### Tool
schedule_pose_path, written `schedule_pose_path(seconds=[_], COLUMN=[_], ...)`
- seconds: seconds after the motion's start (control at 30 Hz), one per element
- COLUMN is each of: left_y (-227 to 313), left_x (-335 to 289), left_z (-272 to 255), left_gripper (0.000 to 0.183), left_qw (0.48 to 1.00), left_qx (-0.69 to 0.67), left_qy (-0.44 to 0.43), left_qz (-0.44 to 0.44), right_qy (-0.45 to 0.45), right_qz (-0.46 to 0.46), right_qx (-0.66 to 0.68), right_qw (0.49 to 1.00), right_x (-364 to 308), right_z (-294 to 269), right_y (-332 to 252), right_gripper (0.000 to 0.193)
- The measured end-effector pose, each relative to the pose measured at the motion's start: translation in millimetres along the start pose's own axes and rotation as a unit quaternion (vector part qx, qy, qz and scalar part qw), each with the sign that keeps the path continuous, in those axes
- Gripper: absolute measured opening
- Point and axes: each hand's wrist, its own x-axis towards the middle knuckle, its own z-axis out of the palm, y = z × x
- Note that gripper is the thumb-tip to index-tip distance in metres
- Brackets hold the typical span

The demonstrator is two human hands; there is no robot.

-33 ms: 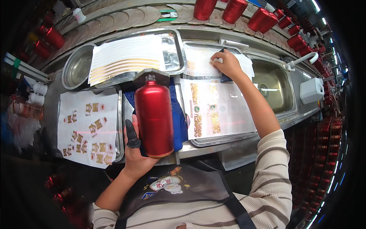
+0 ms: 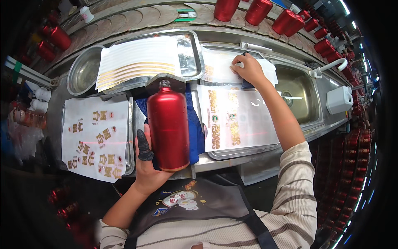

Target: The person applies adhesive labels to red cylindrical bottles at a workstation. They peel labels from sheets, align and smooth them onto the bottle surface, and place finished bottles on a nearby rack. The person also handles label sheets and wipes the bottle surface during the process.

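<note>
My left hand (image 2: 151, 176), with a black cover on its thumb, supports a glossy red bottle (image 2: 168, 128) from its left side and underside. The bottle is upright in the view, its bare threaded neck pointing away from me. Beneath it lies a dark blue cloth (image 2: 198, 137). Farther off to the right, my right hand (image 2: 248, 70) is curled with fingers pinched over a pale sheet (image 2: 217, 66) in a metal tray. Something dark shows at its fingertips, too hidden to name. A larger decal sheet (image 2: 253, 124) with gold lettering lies nearer.
At left, a sheet of small gold decals (image 2: 89, 141) covers a tray. Behind are gold-striped strips (image 2: 137, 62) and a round metal bowl (image 2: 85, 72). A sink (image 2: 296, 95) with a white tap and a white jug (image 2: 339, 99) stand right. Red bottles ride a conveyor (image 2: 141, 18) at the back.
The red bottles on the conveyor have shifted slightly to the right. Both my hands and the held bottle stay nearly where they were.
</note>
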Motion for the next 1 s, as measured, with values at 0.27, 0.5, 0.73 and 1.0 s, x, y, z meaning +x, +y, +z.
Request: schedule_pose_path(seconds=[0.27, 0.5, 0.73, 1.0], left_y=[1.1, -4.4, -9.9, -15.6], left_x=[-2.9, -2.0, -0.2, -2.6], left_z=[-1.9, -2.3, -6.0, -0.7], left_gripper=[0.119, 0.12, 0.102, 0.099], left_qw=[0.999, 0.995, 0.998, 1.0], left_qx=[-0.03, -0.084, -0.035, -0.03], left_qy=[-0.009, -0.025, -0.043, 0.004], left_qz=[-0.031, -0.057, -0.021, 0.007], right_qy=[-0.09, -0.084, 0.098, 0.024], right_qz=[0.02, -0.014, -0.067, -0.056], right_qx=[-0.009, 0.092, 0.17, 0.388], right_qw=[0.996, 0.992, 0.978, 0.92], right_x=[14.5, 28.6, -51.4, -158.1], right_z=[-2.2, -7.1, -38.7, -84.5], right_y=[18.2, 32.5, -23.3, -174.0], right_gripper=[0.023, 0.02, 0.018, 0.018])
